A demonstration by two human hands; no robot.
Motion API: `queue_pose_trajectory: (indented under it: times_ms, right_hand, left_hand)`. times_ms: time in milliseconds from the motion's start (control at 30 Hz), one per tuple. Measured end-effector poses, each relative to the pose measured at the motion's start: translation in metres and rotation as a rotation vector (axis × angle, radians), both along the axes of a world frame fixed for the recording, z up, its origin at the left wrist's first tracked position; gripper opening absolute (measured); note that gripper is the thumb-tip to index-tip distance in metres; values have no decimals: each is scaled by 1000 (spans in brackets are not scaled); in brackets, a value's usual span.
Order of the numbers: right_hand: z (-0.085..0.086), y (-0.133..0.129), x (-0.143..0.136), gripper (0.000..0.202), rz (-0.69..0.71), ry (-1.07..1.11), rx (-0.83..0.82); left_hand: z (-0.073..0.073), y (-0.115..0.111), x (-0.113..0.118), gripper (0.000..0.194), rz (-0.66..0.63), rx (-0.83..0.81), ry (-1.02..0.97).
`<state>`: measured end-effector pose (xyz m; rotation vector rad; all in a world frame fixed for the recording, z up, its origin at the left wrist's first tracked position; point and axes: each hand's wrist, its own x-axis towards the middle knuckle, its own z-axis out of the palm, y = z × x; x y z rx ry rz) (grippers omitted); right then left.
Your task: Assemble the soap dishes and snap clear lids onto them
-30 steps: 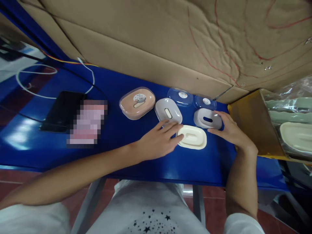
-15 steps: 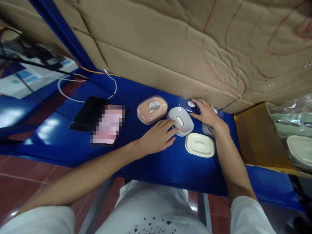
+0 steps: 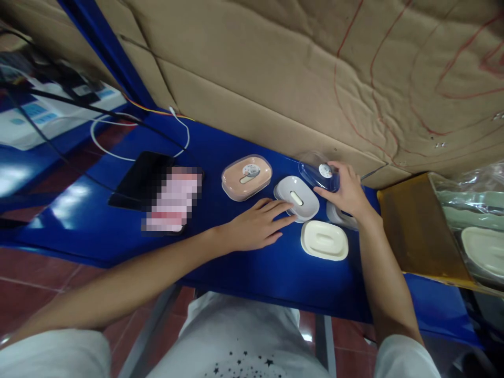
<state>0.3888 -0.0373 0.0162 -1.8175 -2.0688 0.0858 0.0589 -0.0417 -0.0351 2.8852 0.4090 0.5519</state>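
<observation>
- left hand (image 3: 252,227) lies flat, fingers (image 3: 280,209) spread and gripping nothing, tips touching the white tray (image 3: 296,191) toward the table's (image 3: 244,262) back edge.
- right hand (image 3: 348,193) pinches the clear lid (image 3: 318,176) just behind that tray, lifted and tilted, long axis running left-right.

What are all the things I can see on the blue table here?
Pink soap box: one, pink with clear lid on, table middle.
Grey tray: one, pale grey with slot, beside the pink box.
Cream tray: one, cream, near table edge.
Clear lid: one, see-through with round sticker, lifted in the right hand.
Second grey tray: one, mostly hidden under the right wrist.
Phone: one, black, table left.
White cable: one, looped behind the phone.
Cardboard box: one, brown, far right.
Blue table: one.
Left hand: fingertips on the grey tray.
Right hand: gripping the clear lid.
</observation>
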Motion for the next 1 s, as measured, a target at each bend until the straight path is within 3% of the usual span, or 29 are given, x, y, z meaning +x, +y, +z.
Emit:
queue_pose_trajectory:
  times_ms: [167, 300, 533, 767, 867, 1000]
  right_hand:
    - [7, -42, -28, 85, 114, 128, -42]
    - [-6, -63, -51, 82, 146, 133, -103]
    - [-18, -68, -62, 82, 123, 33, -107]
    - [-15, -73, -54, 81, 224, 87, -145]
    - [-14, -74, -50, 82, 276, 120, -154]
    - [-18, -73, -50, 84, 238, 104, -131]
  left_hand:
    - [0, 0, 0, 46, -86, 15, -22]
    - [3, 4, -1, 41, 11, -18, -83]
    - [-7, 9, 2, 45, 192, -125, -241]
    - [-16, 7, 3, 68, 192, -248, -185]
    - [-16, 11, 2, 71, 183, -318, -192]
    - [-13, 13, 1, 70, 185, -378, -211]
